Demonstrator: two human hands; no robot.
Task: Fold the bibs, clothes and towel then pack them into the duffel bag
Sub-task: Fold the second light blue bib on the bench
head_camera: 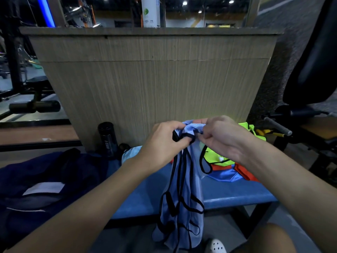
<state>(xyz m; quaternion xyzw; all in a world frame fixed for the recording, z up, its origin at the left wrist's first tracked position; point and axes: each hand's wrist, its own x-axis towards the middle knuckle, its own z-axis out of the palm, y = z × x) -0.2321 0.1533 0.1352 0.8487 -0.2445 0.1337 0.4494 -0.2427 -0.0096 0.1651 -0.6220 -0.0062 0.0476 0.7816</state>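
With left hand (160, 145) and right hand (222, 137) close together, pinching bunched top of light-blue mesh bib with black trim (184, 207), dangling it past front edge of blue padded bench (237, 190). Leaving dark navy fabric duffel bag (45, 179) lying at left.

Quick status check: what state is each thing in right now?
blue bib: unfolded, hanging from both hands.
left hand: gripping the blue bib's top.
right hand: pinching the same top edge.
yellow bib: crumpled on the bench.
duffel bag: slumped on the bench, opening unclear.
bottle: upright.
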